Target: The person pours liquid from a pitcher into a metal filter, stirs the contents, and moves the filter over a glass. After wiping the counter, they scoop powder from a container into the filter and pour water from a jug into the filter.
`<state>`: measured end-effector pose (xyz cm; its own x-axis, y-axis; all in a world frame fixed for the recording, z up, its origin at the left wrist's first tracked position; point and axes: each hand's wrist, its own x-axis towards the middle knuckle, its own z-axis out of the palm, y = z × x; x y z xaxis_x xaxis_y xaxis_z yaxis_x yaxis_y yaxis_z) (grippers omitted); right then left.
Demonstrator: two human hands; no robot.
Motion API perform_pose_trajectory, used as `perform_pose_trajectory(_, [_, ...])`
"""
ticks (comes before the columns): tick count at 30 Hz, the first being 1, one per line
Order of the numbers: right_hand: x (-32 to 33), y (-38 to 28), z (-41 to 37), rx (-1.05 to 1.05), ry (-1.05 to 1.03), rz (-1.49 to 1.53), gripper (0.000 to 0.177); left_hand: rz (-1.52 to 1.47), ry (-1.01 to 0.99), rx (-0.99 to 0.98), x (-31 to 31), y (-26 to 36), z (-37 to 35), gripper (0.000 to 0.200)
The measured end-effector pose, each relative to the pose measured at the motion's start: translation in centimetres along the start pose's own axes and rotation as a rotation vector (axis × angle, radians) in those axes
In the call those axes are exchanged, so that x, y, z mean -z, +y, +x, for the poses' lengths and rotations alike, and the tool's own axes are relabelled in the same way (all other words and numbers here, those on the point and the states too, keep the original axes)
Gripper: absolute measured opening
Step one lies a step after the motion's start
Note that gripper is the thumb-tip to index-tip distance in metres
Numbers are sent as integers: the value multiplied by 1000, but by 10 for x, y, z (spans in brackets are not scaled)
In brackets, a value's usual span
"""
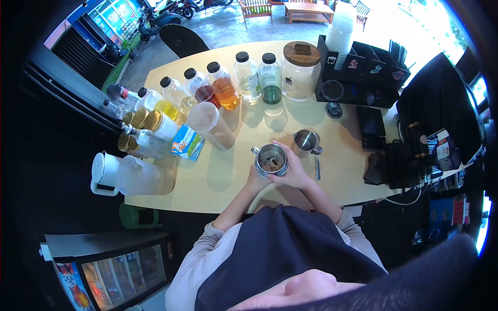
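A metal cup [271, 160] with brown contents and a darker piece inside is held between my two hands, above the near part of the table. My left hand [256, 179] wraps its lower left side, and my right hand [293, 169] closes round its right side. Just to the right stands a second metal cup [307, 141], with a spoon [317, 168] lying below it. A tall clear container with brownish contents [211, 126] is to the left of the held cup.
Black-capped bottles [226, 90] line the table's back. A wooden-lidded jar [301, 72] adjoins a black organizer [358, 72]. At left are a white-lidded pitcher [136, 175] and a blue carton [187, 142]. Black equipment [436, 114] occupies the right side.
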<state>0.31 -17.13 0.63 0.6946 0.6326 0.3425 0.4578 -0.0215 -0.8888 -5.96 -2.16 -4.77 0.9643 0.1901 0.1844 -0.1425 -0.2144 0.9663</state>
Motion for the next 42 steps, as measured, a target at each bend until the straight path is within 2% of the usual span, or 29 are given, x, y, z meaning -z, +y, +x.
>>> perform_pose_trajectory(2, [0,-1,0,3,2,-12,94,-1,27,-36,0,0,-1,57])
perform_pose_trajectory(9, [0,-2,1,50,16,38,94,128,-42,71,4,19,-2,60])
perform_pose_trajectory(11, [0,-5,0,2,-3,36,96,165,-80,112,8,23,-4,62])
perform_pose_trajectory(13, [-1,0,-1,28,10,-5,98,27,-140,35,17,22,-10,77])
perform_pose_trajectory(14, [-1,2,-1,49,28,-47,101,31,-135,32,21,18,-14,77])
perform_pose_trajectory(16, [-1,-5,1,37,-5,-21,105,8,-117,-37,27,9,-22,89])
perform_pose_trajectory(18, [0,-13,1,146,91,-56,106,46,-141,13,41,8,-28,93])
perform_pose_trajectory(20, [-1,-15,0,170,119,-175,105,84,-163,63,56,17,-34,97])
perform_pose_trajectory(22, [-4,-30,2,295,351,-82,98,244,-99,88,69,23,-39,96])
perform_pose_trajectory(23, [-4,-39,2,364,413,-208,91,245,-100,86,77,27,-41,96])
perform_pose_trajectory(24, [-8,-48,2,365,415,-209,91,281,-73,83,84,29,-43,93])
perform_pose_trajectory(26, [-23,-68,-1,537,603,-339,84,317,-49,77,100,28,-46,91])
perform_pose_trajectory(27, [-34,-77,-1,584,671,-386,75,357,36,110,108,24,-47,90])
perform_pose_trajectory(28, [-46,-80,-2,584,673,-387,75,397,122,143,116,21,-49,89])
perform_pose_trajectory(30, [-72,-85,-3,712,669,-331,69,439,197,163,131,14,-47,90])
perform_pose_trajectory(31, [-83,-94,-2,719,587,-319,65,481,275,185,137,13,-45,90])
perform_pose_trajectory(32, [-95,-97,0,721,588,-319,65,481,275,184,143,13,-44,90])
perform_pose_trajectory(34, [-118,-99,6,547,335,-295,69,505,339,117,152,16,-42,92])
perform_pose_trajectory(35, [-131,-98,11,548,336,-298,69,502,338,115,156,14,-38,92])
perform_pose_trajectory(37, [-157,-88,23,199,188,-104,81,466,353,97,162,7,-27,96])
perform_pose_trajectory(38, [-168,-79,28,196,190,-107,81,463,349,97,165,4,-22,96])
perform_pose_trajectory(40, [-184,-61,40,10,193,-7,93,480,291,14,168,-5,-10,103])
perform_pose_trajectory(42, [-191,-51,53,-65,216,85,97,468,293,-36,167,-14,0,106])
